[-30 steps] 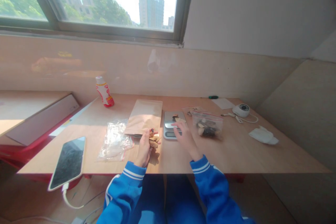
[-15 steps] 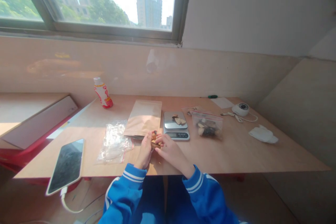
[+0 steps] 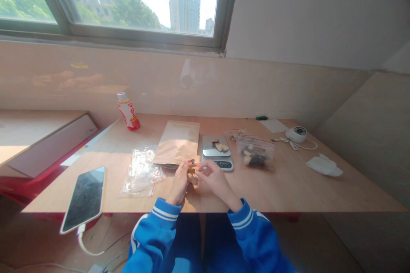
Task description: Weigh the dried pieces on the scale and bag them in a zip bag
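My left hand (image 3: pixel 179 183) is closed around a small bunch of tan, dried-looking slices (image 3: pixel 192 175), just in front of the kraft paper pouch (image 3: pixel 179 140). My right hand (image 3: pixel 218 181) has its fingertips pinched at the right side of the same bunch; what exactly they grip is too small to tell. A kitchen scale (image 3: pixel 208 151) stands just beyond my right hand, its display partly covered by my fingers. On its plate lie a few pale slices (image 3: pixel 221 147) with a dark piece. Right of the scale is a zip bag (image 3: pixel 260 150) with pale and dark pieces inside.
Clear plastic bags (image 3: pixel 141 172) lie left of the pouch. A phone (image 3: pixel 83 199) with a cable overhangs the table's front left edge. A bottle (image 3: pixel 128 111) stands behind. To the right are a white round device (image 3: pixel 295 135), a crumpled tissue (image 3: pixel 324 165) and a paper sheet (image 3: pixel 273 126).
My right fingers have shifted slightly up and right on the bunch, and more of the slices show between my hands. The whole view has shifted a little.
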Demonstrator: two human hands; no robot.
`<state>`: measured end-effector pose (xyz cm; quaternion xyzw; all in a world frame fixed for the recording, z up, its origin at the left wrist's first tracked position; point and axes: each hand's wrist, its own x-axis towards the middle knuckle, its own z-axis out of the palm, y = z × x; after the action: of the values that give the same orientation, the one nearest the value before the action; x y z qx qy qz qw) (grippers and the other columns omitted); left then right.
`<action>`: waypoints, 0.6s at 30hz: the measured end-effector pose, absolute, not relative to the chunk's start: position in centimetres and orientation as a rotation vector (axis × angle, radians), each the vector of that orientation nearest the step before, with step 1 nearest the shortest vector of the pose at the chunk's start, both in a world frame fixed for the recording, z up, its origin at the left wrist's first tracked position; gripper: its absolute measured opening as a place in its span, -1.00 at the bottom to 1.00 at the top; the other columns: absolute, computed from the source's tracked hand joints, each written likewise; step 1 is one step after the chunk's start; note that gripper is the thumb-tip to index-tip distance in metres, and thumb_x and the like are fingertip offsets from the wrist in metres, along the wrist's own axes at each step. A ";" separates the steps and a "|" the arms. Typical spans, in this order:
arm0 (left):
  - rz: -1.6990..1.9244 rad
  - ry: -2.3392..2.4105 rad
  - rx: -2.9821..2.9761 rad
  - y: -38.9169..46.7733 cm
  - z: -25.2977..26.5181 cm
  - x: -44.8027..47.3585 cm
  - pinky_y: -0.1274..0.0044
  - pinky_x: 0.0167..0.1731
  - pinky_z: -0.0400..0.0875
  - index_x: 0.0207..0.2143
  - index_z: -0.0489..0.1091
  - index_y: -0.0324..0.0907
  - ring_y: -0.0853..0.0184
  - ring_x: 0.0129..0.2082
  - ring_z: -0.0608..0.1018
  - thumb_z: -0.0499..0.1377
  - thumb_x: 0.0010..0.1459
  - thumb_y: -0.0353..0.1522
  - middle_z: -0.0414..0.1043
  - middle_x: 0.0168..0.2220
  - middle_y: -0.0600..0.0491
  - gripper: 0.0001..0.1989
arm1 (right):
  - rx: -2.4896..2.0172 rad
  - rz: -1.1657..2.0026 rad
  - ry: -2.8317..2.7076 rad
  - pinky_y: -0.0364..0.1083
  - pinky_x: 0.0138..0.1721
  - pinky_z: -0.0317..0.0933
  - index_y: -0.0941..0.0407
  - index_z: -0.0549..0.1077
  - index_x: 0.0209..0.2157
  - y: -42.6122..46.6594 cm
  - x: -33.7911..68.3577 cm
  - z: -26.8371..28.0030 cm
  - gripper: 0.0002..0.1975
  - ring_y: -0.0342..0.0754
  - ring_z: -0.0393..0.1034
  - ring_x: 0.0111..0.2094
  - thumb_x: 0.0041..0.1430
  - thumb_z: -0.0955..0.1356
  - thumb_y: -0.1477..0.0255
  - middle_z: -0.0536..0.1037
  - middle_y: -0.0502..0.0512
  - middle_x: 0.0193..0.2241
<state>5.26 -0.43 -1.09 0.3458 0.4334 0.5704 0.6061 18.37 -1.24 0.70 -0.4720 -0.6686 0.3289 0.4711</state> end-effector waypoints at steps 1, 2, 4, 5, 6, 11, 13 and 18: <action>1.304 1.004 0.790 -0.4 -1.1 5.3 0.57 -0.55 0.40 -0.11 0.32 -0.25 0.40 -0.56 0.53 0.13 0.04 -0.01 0.51 -0.27 -0.06 -0.46 | -1.172 0.771 -1.616 -0.14 -0.41 0.23 0.09 0.41 -0.41 -0.8 18.7 0.9 -0.94 -0.15 0.27 -0.49 0.06 0.36 0.39 0.45 -0.02 -0.40; 1.289 1.008 0.785 -0.4 -1.1 5.3 0.57 -0.59 0.39 -0.10 0.31 -0.24 0.42 -0.61 0.51 0.12 0.03 0.00 0.51 -0.26 -0.06 -0.46 | -1.187 0.723 -1.594 -0.13 -0.40 0.23 0.08 0.42 -0.39 -0.2 19.1 1.1 -0.93 -0.14 0.28 -0.48 0.07 0.35 0.39 0.47 -0.01 -0.39; 1.275 1.020 0.798 -0.4 -1.1 5.4 0.57 -0.63 0.38 -0.09 0.29 -0.22 0.44 -0.66 0.49 0.11 0.04 0.01 0.50 -0.22 -0.07 -0.45 | -1.220 0.581 -1.583 -0.11 -0.35 0.24 0.09 0.42 -0.36 1.4 19.8 1.3 -0.93 -0.11 0.32 -0.43 0.10 0.33 0.39 0.49 0.02 -0.36; 1.278 1.024 0.810 -0.4 -1.1 5.4 0.56 -0.63 0.39 -0.09 0.29 -0.22 0.44 -0.66 0.49 0.10 0.04 0.01 0.50 -0.21 -0.08 -0.45 | -1.244 0.490 -1.603 -0.09 -0.31 0.24 0.09 0.41 -0.36 2.3 20.2 1.2 -0.94 -0.09 0.33 -0.40 0.12 0.33 0.41 0.50 0.03 -0.35; 1.280 1.027 0.819 -0.4 -1.1 5.4 0.56 -0.63 0.39 -0.10 0.28 -0.22 0.44 -0.66 0.49 0.10 0.04 0.02 0.49 -0.20 -0.09 -0.45 | -1.279 0.384 -1.642 -0.07 -0.27 0.23 0.10 0.41 -0.38 3.3 20.5 1.0 -0.95 -0.06 0.34 -0.36 0.13 0.32 0.43 0.50 0.04 -0.35; 1.276 1.040 0.825 -0.4 -1.2 5.3 0.59 -0.65 0.38 -0.10 0.27 -0.21 0.44 -0.64 0.51 0.08 0.06 0.01 0.48 -0.18 -0.09 -0.47 | -1.506 -0.036 -1.897 0.04 -0.14 0.14 0.10 0.44 -0.38 5.8 21.3 -0.6 -0.89 0.07 0.31 -0.22 0.18 0.28 0.46 0.50 0.13 -0.29; 1.276 1.037 0.825 -0.4 -1.2 5.3 0.60 -0.66 0.36 -0.11 0.27 -0.22 0.44 -0.64 0.50 0.08 0.06 0.01 0.48 -0.18 -0.09 -0.47 | -1.541 -0.119 -1.909 0.07 -0.10 0.12 0.09 0.46 -0.36 5.3 21.2 -0.8 -0.87 0.10 0.28 -0.15 0.20 0.28 0.42 0.47 0.16 -0.19; 1.268 1.025 0.819 -0.4 -1.1 5.3 0.59 -0.64 0.38 -0.10 0.28 -0.21 0.45 -0.64 0.50 0.07 0.08 0.01 0.48 -0.18 -0.09 -0.48 | -1.469 -0.056 -1.877 0.07 -0.04 0.11 0.06 0.45 -0.20 1.9 19.9 -0.2 -0.80 0.09 0.24 -0.05 0.24 0.22 0.42 0.38 0.16 -0.04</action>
<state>5.32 -0.39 -1.14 0.3549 0.4441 0.5497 0.6120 19.93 1.90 -0.24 -0.5723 -0.7316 -0.0219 0.3697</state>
